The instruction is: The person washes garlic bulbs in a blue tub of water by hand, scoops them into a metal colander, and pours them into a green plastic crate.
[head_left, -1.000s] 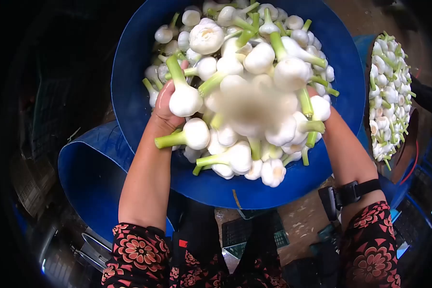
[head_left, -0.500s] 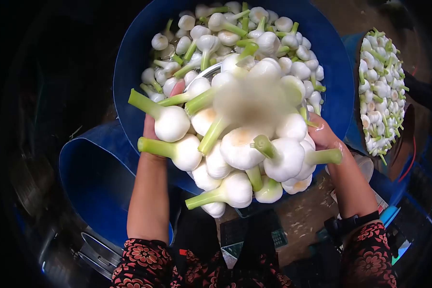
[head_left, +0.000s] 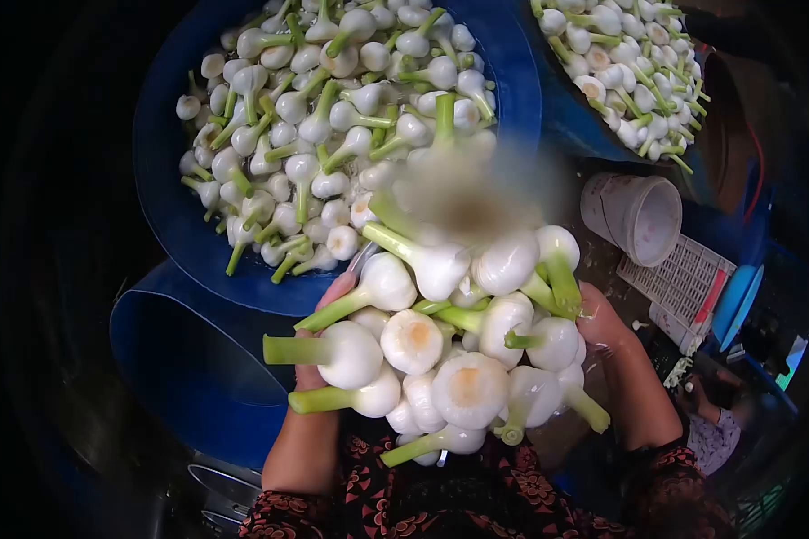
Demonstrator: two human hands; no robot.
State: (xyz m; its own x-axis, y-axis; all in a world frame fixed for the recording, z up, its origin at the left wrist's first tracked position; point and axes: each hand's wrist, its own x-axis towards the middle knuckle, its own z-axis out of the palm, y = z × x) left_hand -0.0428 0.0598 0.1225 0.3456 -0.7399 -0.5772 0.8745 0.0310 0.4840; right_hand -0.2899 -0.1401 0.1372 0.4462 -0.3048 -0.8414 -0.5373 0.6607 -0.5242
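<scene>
A broad round blue tub (head_left: 182, 254), smooth-walled, stands beyond the left hand (head_left: 309, 375); glossy wet garlic bulbs with green stems float crowded in the water inside it. A second blue container (head_left: 175, 364) lies open-mouthed to the left of that hand, its curved inner wall dark and smooth. Beyond the right hand (head_left: 605, 322), a further blue tub (head_left: 571, 117) is heaped with white garlic.

Between the two hands, close to the body, sits a heap of garlic bulbs (head_left: 469, 391): plump, satiny and round, some with tan root discs, their thick stalks cut blunt. Both hands curve wide around opposite sides of this heap and hold it up; a sliver of rim shows by the left fingers, but the vessel beneath is hidden. A blurred patch covers the heap's far part.

Right of the right hand are a pale lattice-sided plastic crate (head_left: 688, 280), a scuffed whitish bucket (head_left: 609, 211) tipped on its side, and a shallow bright-blue basin (head_left: 735, 307) on edge.
</scene>
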